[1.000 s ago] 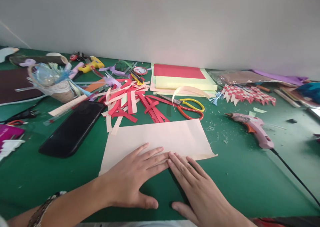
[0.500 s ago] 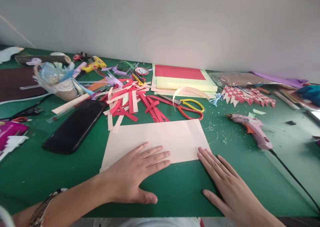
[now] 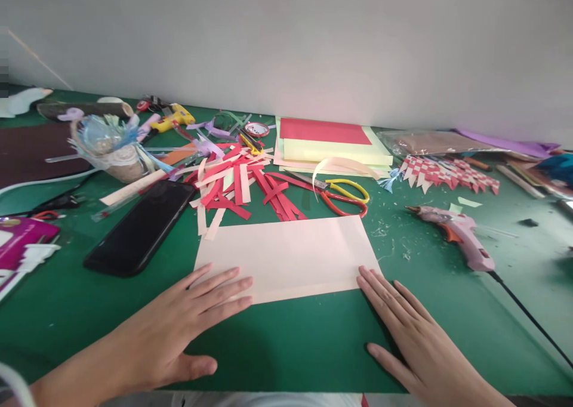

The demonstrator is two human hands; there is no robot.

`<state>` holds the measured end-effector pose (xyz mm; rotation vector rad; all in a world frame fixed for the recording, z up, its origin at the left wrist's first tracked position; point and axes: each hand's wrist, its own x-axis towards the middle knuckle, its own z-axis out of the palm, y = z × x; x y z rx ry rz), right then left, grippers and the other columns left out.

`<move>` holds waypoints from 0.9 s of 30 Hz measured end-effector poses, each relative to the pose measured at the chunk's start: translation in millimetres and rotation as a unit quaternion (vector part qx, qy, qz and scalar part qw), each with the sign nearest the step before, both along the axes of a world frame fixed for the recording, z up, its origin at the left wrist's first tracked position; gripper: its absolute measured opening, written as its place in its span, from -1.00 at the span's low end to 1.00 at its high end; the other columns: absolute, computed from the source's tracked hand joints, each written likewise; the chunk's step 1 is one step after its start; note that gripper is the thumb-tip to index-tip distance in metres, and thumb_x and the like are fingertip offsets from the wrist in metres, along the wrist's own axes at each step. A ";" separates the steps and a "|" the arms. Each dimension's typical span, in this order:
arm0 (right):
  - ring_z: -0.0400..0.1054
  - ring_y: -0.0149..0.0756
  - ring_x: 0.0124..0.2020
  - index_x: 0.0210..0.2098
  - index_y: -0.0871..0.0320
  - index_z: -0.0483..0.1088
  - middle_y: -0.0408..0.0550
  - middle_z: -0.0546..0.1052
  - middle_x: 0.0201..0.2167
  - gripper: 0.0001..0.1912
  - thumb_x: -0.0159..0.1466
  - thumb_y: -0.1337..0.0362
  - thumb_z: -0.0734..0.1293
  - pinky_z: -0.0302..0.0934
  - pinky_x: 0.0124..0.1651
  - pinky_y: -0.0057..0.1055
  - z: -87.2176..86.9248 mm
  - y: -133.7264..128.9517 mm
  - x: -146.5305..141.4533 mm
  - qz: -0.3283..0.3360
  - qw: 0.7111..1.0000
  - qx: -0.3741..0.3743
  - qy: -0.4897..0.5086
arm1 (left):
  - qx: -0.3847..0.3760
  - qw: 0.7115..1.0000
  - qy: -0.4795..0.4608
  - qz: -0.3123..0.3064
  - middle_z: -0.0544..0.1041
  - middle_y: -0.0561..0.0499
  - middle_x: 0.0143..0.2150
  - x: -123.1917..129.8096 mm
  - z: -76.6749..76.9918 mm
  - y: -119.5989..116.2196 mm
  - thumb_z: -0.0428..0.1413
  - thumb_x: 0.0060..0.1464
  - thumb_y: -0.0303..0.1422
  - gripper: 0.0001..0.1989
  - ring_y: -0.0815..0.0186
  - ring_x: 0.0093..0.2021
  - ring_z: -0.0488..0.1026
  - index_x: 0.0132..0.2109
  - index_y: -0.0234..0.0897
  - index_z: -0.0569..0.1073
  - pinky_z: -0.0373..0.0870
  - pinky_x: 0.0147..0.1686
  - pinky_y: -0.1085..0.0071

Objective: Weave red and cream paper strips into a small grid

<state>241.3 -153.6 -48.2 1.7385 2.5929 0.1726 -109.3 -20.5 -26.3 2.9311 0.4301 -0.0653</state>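
A pale pink sheet of paper [image 3: 290,255] lies flat on the green table [image 3: 304,347] in front of me. My left hand [image 3: 188,320] rests over its lower left corner, fingers spread and thumb apart. At the lower right corner, the fingertips of my right hand [image 3: 403,329] touch the paper, the thumb held away on the table. Neither hand grips anything. Just beyond the sheet's far edge lie red-and-yellow-handled scissors [image 3: 342,195] and a heap of red and pale pink paper strips [image 3: 242,186]. A couple of pale strips reach the sheet's far left corner.
A black phone [image 3: 141,228] lies to the left, a pink glue gun [image 3: 461,234] with a cord to the right. Stacked coloured sheets [image 3: 335,150], a woven red-and-white paper piece [image 3: 447,173], a small basket [image 3: 111,150] and a yellow glue gun [image 3: 173,118] stand toward the wall.
My left hand has slid left along the paper, from near its middle to its lower left corner. My right hand stays at the right corner. The view has shifted slightly.
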 end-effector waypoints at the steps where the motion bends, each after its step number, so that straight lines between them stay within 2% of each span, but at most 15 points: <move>1: -0.01 -0.19 0.24 0.29 0.30 -0.24 0.02 0.01 0.27 -0.25 0.24 0.08 0.11 0.08 0.11 -0.22 0.7 0.5 0.6 0.004 1.000 -0.001 0.000 | 0.007 1.000 0.004 0.003 0.12 0.03 0.26 -3.8 0.2 -0.3 -0.11 0.06 0.08 -0.26 0.17 0.25 0.03 0.29 -0.13 -0.07 -0.12 0.20 0.25; 4: 0.00 -0.20 0.23 0.28 0.29 -0.20 0.00 0.04 0.26 -0.27 0.25 0.09 0.13 0.02 0.14 -0.23 3.7 3.9 0.1 0.008 1.000 0.011 -0.001 | 0.026 0.999 0.024 0.010 0.07 0.03 0.28 -10.0 -1.3 -2.5 -0.11 0.05 0.10 -0.23 0.18 0.27 -0.01 0.30 -0.15 -0.10 -0.19 0.21 0.27; 8: -0.10 -0.15 0.26 0.28 0.25 -0.19 -0.03 0.04 0.26 -0.30 0.26 0.09 0.12 -0.24 0.24 -0.10 13.5 15.2 -19.6 0.015 0.999 0.030 0.028 | 0.030 0.999 0.038 0.012 -0.01 0.06 0.31 -11.4 -4.5 -4.8 -0.13 0.05 0.10 -0.23 0.19 0.29 -0.08 0.30 -0.13 -0.12 -0.26 0.21 0.29; 11: -0.22 -0.17 0.30 0.29 0.29 -0.22 0.00 -0.06 0.29 -0.25 0.27 -0.01 0.07 -0.29 0.26 -0.18 23.6 27.7 -54.1 0.097 0.992 -0.027 0.073 | 0.018 0.999 0.029 0.016 0.00 0.07 0.30 -10.8 -5.4 -5.0 -0.13 0.05 0.10 -0.24 0.19 0.28 -0.06 0.30 -0.10 -0.13 -0.21 0.21 0.28; 14: -0.32 -0.24 0.31 0.29 0.34 -0.28 0.02 -0.17 0.30 -0.16 0.24 -0.15 -0.03 -0.32 0.28 -0.25 25.8 38.5 -91.5 0.185 0.968 -0.107 0.129 | 0.007 1.000 0.017 0.020 0.03 0.06 0.30 -9.6 -4.2 -5.4 -0.12 0.05 0.10 -0.24 0.18 0.27 -0.02 0.30 -0.09 -0.14 -0.16 0.21 0.27; 17: -0.42 -0.20 0.31 0.28 0.40 -0.32 0.07 -0.28 0.30 -0.10 0.22 -0.19 -0.08 -0.41 0.29 -0.21 18.6 43.8 -111.5 0.203 0.953 -0.158 0.163 | 0.002 1.000 0.018 0.022 0.01 0.06 0.30 -8.8 -2.4 -6.1 -0.12 0.04 0.11 -0.23 0.17 0.27 -0.03 0.30 -0.10 -0.13 -0.18 0.21 0.26; 21: -0.44 -0.22 0.31 0.29 0.32 -0.38 0.00 -0.33 0.30 -0.15 0.24 -0.15 -0.05 -0.43 0.29 -0.23 10.2 42.7 -101.7 0.195 0.946 -0.193 0.171 | -0.012 0.999 0.014 0.027 0.02 0.08 0.30 -9.7 -3.2 -6.5 -0.11 0.05 0.10 -0.26 0.17 0.27 -0.02 0.29 -0.05 -0.11 -0.18 0.22 0.25; 27: -0.21 -0.15 0.29 0.29 0.21 -0.40 -0.04 -0.21 0.31 -0.13 0.21 -0.12 0.07 -0.27 0.27 -0.16 5.9 26.9 -59.8 0.123 0.969 -0.159 0.145 | -0.032 0.999 0.012 0.041 0.05 0.10 0.29 -11.4 -5.8 -7.1 -0.09 0.08 0.04 -0.30 0.20 0.27 -0.03 0.29 -0.02 -0.10 -0.18 0.22 0.28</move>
